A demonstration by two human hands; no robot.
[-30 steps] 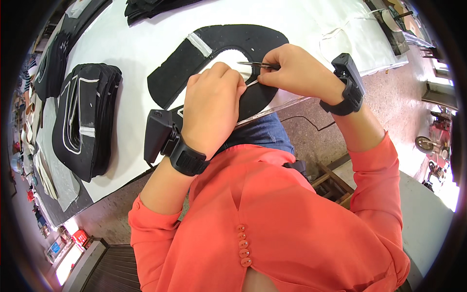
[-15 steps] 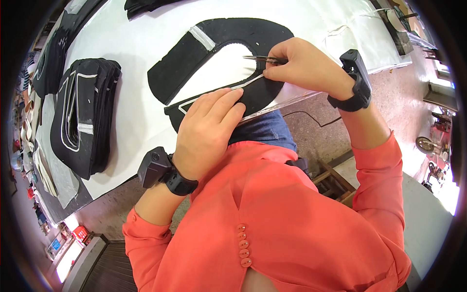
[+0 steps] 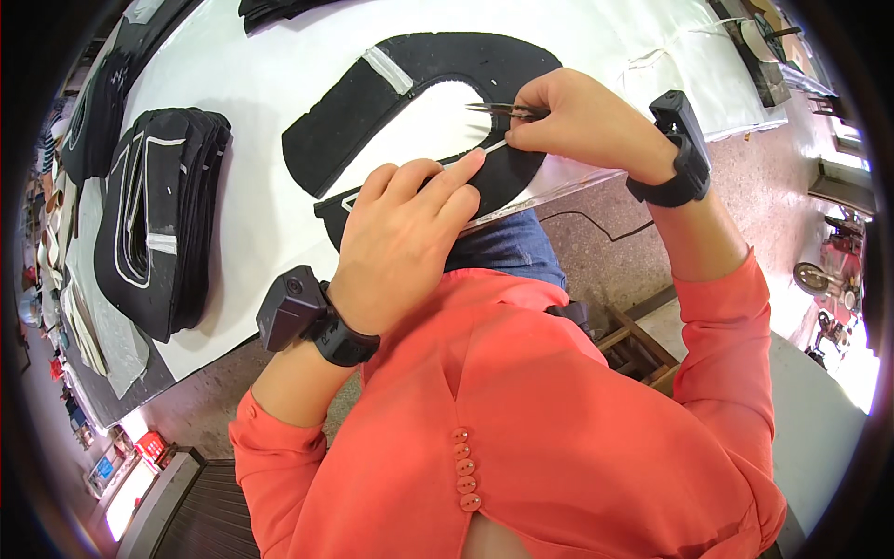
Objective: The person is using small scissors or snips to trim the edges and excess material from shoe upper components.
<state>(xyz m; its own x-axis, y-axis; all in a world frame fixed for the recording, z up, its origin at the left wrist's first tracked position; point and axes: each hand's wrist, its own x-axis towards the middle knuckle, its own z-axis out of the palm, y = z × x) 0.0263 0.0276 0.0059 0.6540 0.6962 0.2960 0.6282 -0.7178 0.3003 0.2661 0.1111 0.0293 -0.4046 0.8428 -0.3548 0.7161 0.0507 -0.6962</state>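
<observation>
Both hands work: right hand grips scissors pointing left; left hand presses black fabric, fingers extended.

two hands, one curved black fabric piece, one tweezers, one stack of black pieces

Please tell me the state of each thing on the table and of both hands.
Black curved fabric piece: flat on the table.
Tweezers: pinched in right hand.
White strip: lifted at its end.
Stack of black pieces: piled, untouched.
Left hand: pressing the fabric.
Right hand: closed on tweezers.
</observation>
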